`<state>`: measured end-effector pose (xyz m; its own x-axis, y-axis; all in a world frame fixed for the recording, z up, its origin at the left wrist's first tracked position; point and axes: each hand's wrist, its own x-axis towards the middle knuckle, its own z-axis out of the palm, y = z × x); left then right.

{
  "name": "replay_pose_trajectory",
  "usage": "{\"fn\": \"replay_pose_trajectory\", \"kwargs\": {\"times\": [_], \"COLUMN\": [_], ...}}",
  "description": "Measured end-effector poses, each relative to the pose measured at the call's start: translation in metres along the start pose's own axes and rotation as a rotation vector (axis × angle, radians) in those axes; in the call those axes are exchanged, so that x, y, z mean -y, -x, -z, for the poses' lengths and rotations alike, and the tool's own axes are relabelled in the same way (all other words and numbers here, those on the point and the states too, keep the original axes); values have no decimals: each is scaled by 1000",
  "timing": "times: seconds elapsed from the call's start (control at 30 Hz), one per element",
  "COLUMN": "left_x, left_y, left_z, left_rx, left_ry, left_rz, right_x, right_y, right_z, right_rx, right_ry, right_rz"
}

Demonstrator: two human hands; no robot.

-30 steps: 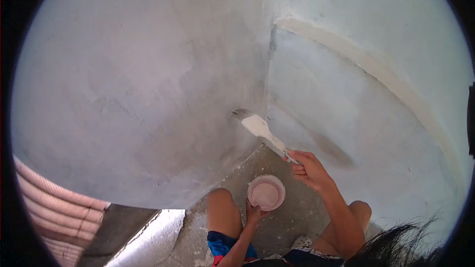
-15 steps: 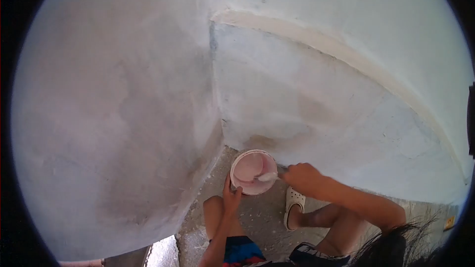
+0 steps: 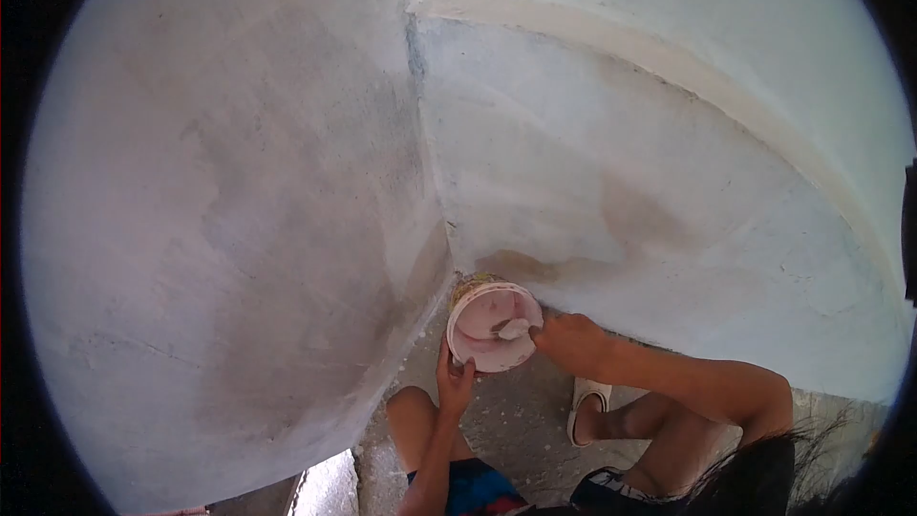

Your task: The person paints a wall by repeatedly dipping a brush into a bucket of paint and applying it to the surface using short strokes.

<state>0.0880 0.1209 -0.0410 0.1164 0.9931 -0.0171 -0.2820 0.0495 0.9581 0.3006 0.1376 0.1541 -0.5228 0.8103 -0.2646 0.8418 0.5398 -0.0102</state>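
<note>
A small round bucket (image 3: 494, 363) with a pale pinkish inside is tilted at the foot of the wall corner, its mouth turned toward me. My left hand (image 3: 455, 386) grips its near-left rim, with the fingers along the outer side. On the bucket's right, my right hand (image 3: 570, 344) is closed round the handle end of a small white-coated tool (image 3: 514, 329). The tool's head is inside the bucket; its exact kind is hard to make out. Pinkish-white material lies in the bucket.
Two plastered walls, a left wall (image 3: 239, 229) and a right wall (image 3: 592, 134), meet behind the bucket. A curved ledge (image 3: 650, 48) crosses the right one. Damp-looking patches mark both. My bent legs and a cream clog (image 3: 580, 411) rest over the rough concrete floor (image 3: 516, 430).
The bucket has tipped more toward me, so its outer far side now shows. My right hand has come closer to the rim, and the tool reaches farther in. The view has shifted slightly.
</note>
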Motion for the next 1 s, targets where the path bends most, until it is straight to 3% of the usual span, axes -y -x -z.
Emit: {"fn": "replay_pose_trajectory", "kwargs": {"times": [0.17, 0.2, 0.27, 0.37, 0.6, 0.7, 0.77, 0.8, 0.87, 1.0], "left_x": [-12, -4, 19, 17, 12, 12, 1, -3, -10, -17], "left_y": [-8, -10, -14, -11, -12, -14, -12, -12, -12, -11], "left_z": [-10, -7, 1, -5, -11, -11, -11, -11, -12, -10], "left_rx": [-95, -91, -37, -29, -22, -52, -94, -102, -152, -211], "left_ry": [133, 134, -152, 17, 32, -6, 116, 113, 162, 202], "left_rz": [88, 94, -148, -39, -8, -60, 56, 49, 56, 71], "right_x": [1, 2, 4, 3, -9, -28, -40, -45, -53, -65], "right_y": [-8, -11, -15, -9, 3, 5, 7, 10, 17, 23], "right_z": [3, 1, -7, -32, -8, 7, 17, 24, 35, 36], "right_rx": [-163, -159, -151, -91, -22, 30, -18, -21, -34, 74], "right_ry": [29, 26, 29, 2, -67, -91, -412, -410, -724, -907], "right_rz": [-59, -65, -77, -36, 25, -45, -203, -193, -268, -320]}}
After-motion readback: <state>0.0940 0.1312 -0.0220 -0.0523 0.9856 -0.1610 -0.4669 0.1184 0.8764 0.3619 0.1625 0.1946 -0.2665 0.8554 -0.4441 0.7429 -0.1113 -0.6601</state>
